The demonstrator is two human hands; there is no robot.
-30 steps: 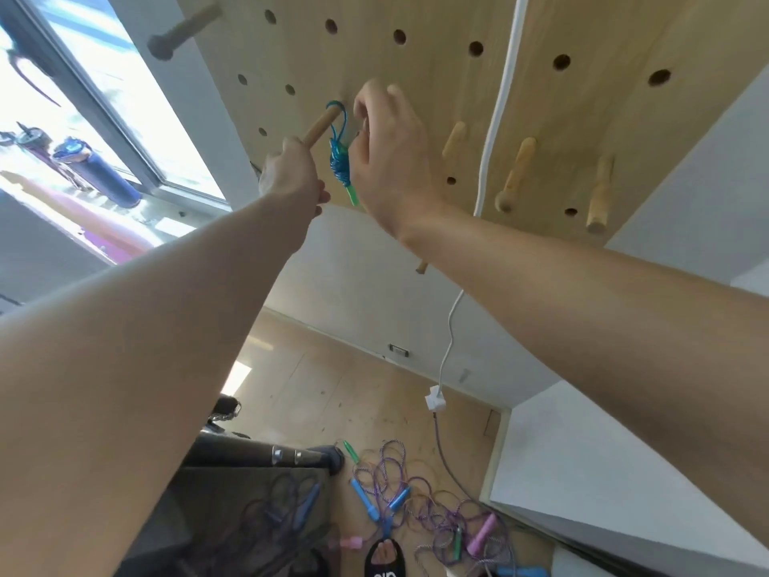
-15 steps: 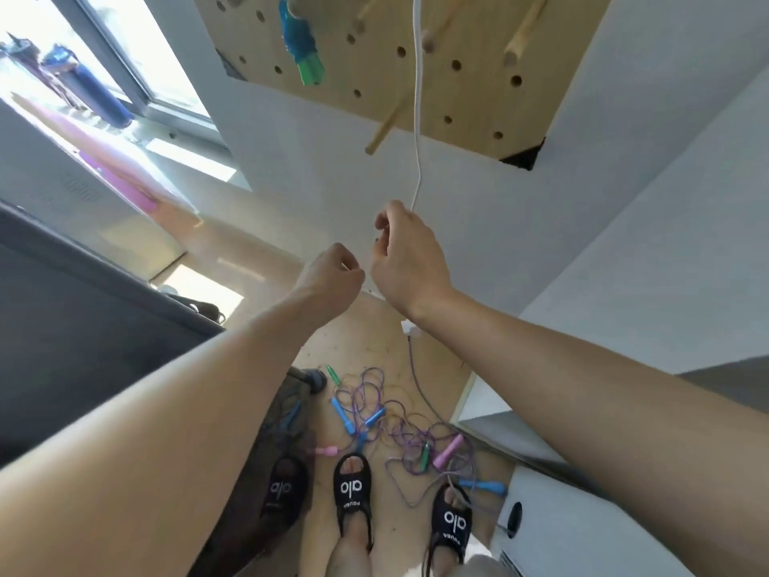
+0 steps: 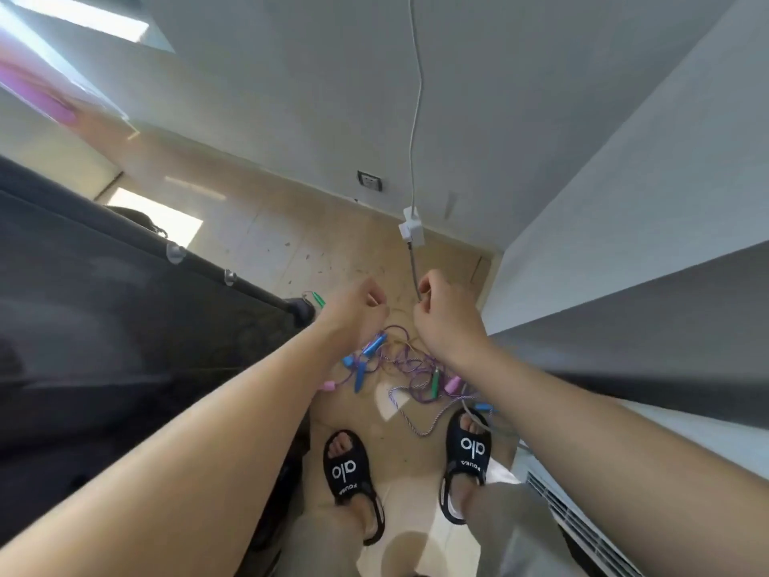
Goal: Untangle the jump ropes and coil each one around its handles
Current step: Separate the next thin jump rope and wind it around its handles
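Note:
A tangle of jump ropes (image 3: 410,365) lies on the wooden floor just ahead of my feet. Purple cords loop through it. Blue handles (image 3: 373,344), pink handles (image 3: 452,384) and a green handle (image 3: 435,385) stick out of the pile. Another green handle (image 3: 318,299) lies apart at the far left of the pile. A purple-white braided rope (image 3: 416,428) trails toward my right foot. My left hand (image 3: 358,312) and my right hand (image 3: 443,316) hang side by side above the pile, fingers loosely curled, holding nothing.
A dark table (image 3: 104,310) fills the left side, with its leg near the pile. A white cable with an adapter (image 3: 411,231) hangs down the wall behind. A grey cabinet (image 3: 624,210) stands on the right. Black sandals (image 3: 347,468) are on my feet.
My hands have left the pegboard, where a coiled blue-green rope stayed hanging on a peg, and dropped down. The view has tilted from the board to the floor pile.

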